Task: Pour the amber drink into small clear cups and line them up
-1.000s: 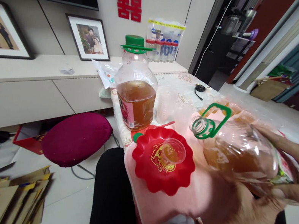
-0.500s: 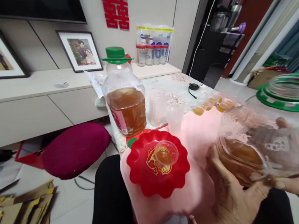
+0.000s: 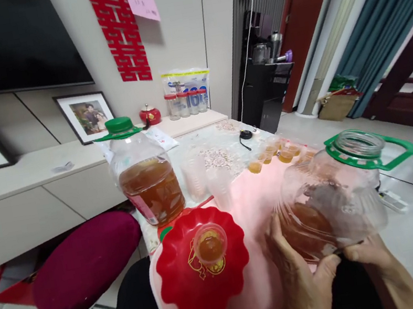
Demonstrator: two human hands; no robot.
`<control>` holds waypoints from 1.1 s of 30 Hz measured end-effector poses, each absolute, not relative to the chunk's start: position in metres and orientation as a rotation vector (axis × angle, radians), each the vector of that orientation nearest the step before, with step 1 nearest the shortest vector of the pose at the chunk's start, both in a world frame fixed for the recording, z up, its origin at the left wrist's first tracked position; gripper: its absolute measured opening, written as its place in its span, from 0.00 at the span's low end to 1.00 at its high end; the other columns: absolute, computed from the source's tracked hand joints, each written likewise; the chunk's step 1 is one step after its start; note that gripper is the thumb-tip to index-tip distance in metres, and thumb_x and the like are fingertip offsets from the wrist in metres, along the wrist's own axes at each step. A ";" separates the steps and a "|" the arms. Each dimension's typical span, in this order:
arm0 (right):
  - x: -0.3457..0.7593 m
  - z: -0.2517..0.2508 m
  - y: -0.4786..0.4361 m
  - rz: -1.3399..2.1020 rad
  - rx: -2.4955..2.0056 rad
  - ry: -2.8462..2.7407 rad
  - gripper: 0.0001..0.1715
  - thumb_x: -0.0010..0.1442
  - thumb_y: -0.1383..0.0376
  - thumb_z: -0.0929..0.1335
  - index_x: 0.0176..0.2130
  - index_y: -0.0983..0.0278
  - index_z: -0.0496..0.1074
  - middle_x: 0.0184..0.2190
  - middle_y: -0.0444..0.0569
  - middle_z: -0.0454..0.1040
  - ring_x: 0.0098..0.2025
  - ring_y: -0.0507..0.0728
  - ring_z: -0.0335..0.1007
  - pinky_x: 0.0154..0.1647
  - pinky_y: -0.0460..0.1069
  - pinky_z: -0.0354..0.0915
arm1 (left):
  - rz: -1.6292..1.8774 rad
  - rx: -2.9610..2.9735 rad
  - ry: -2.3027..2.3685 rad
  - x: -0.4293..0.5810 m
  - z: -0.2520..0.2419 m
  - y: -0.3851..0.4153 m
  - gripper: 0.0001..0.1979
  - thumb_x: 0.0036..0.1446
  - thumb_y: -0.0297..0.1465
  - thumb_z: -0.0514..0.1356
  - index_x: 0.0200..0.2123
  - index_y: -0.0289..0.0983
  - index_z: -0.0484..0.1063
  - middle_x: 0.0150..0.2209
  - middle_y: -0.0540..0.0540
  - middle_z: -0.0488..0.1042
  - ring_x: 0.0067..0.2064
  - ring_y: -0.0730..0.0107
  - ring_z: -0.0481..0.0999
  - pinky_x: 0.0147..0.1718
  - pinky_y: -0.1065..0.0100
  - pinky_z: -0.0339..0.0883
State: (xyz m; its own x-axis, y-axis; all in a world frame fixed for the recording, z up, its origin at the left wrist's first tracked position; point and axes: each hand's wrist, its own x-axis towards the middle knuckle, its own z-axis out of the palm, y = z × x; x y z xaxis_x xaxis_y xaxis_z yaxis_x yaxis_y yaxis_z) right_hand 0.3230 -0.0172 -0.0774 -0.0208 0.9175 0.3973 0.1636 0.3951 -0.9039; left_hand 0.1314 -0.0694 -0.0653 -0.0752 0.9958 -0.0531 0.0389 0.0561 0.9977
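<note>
Left hand (image 3: 303, 276): fingers spread and curled against the lower wall of the open jug (image 3: 330, 202); right hand (image 3: 368, 254): fingers closed under its base, so both grip it. Open jug: clear plastic, uncapped, green handle ring at the neck, tilted with its mouth up and away from the red plate (image 3: 190, 290), amber liquid pooled at the low end, held in the air just right of that plate. On the red plate, one small cup (image 3: 209, 242) with amber liquid; just behind the plate, a capped jug (image 3: 147, 181), about half full; beyond the plate to the right, a row of filled cups (image 3: 274, 153); left of the plate, a magenta cushion (image 3: 85, 261).
</note>
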 end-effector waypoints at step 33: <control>0.296 -0.105 -0.039 1.106 -1.155 -1.168 0.63 0.43 0.31 0.83 0.64 0.66 0.76 0.47 0.61 0.84 0.58 0.79 0.79 0.59 0.65 0.79 | -0.036 2.045 1.587 -0.079 0.046 -0.025 0.38 0.43 0.27 0.64 0.62 0.47 0.74 0.67 0.43 0.71 0.66 0.45 0.71 0.66 0.44 0.70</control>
